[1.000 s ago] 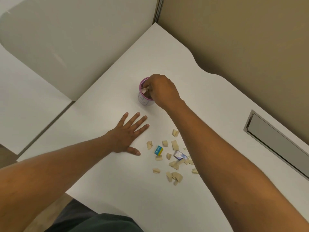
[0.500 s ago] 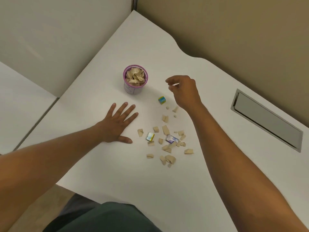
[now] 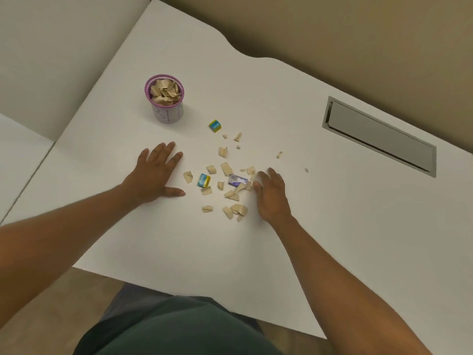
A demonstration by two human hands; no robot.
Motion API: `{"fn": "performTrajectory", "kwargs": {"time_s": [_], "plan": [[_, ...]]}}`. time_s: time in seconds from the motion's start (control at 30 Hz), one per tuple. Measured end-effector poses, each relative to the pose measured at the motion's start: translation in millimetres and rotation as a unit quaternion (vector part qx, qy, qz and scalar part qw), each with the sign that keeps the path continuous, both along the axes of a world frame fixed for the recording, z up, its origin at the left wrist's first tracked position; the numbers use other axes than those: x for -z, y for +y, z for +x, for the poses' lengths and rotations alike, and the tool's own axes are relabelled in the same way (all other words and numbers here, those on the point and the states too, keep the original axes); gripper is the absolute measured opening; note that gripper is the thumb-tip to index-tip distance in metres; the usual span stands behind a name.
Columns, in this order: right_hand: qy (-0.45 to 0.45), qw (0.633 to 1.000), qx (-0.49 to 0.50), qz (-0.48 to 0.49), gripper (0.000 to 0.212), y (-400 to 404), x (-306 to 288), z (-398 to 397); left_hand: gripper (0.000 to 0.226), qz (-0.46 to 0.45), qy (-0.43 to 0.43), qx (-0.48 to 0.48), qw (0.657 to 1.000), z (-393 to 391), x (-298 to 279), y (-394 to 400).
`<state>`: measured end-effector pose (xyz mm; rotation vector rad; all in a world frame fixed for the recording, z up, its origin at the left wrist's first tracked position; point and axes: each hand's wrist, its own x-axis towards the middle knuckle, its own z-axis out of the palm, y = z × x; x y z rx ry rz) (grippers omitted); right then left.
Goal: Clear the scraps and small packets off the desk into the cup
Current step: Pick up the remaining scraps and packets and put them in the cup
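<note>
A purple-rimmed cup (image 3: 167, 112) stands on the white desk (image 3: 268, 98), filled to the brim with tan scraps. Several more tan scraps (image 3: 226, 168) lie scattered in front of me. Among them are a blue-and-yellow packet (image 3: 203, 180), a second one (image 3: 215, 125) nearer the cup, and a purple-and-white packet (image 3: 236, 180). My left hand (image 3: 153, 172) rests flat on the desk, fingers spread, left of the pile. My right hand (image 3: 270, 193) is down at the pile's right edge, fingers curled against the scraps there. Whether it grips one is hidden.
A metal cable hatch (image 3: 378, 135) is set into the desk at the right. A beige partition wall (image 3: 332, 29) runs behind the desk, and a white panel (image 3: 51, 47) stands at the left. The desk's near edge is by my lap.
My right hand left the cup, dropping a packet and scraps beside it, and came down to the right edge of the pile. The left hand stayed flat.
</note>
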<state>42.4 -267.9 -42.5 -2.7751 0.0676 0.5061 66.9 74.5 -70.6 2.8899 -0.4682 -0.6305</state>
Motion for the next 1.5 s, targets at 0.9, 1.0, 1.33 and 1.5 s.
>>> {"fn": "performTrajectory", "kwargs": {"time_s": [0.9,1.0,1.33,1.5], "plan": [[-0.041,0.987,-0.101,-0.121,0.058,32,-9,14,0.074,-0.031,-0.085,-0.079,0.993,-40,-21,-61],[-0.003,0.993,-0.060,-0.099,0.045,12,-4,5,0.081,-0.058,-0.072,-0.096,0.991,-51,-16,-59],[-0.055,0.994,-0.054,0.075,0.046,26,0,-50,0.094,-0.162,-0.038,-0.054,0.985,-84,-7,-102],[0.010,0.994,-0.082,-0.067,0.088,29,-3,-49,0.098,-0.074,-0.056,0.034,0.995,-74,-3,-112]]}}
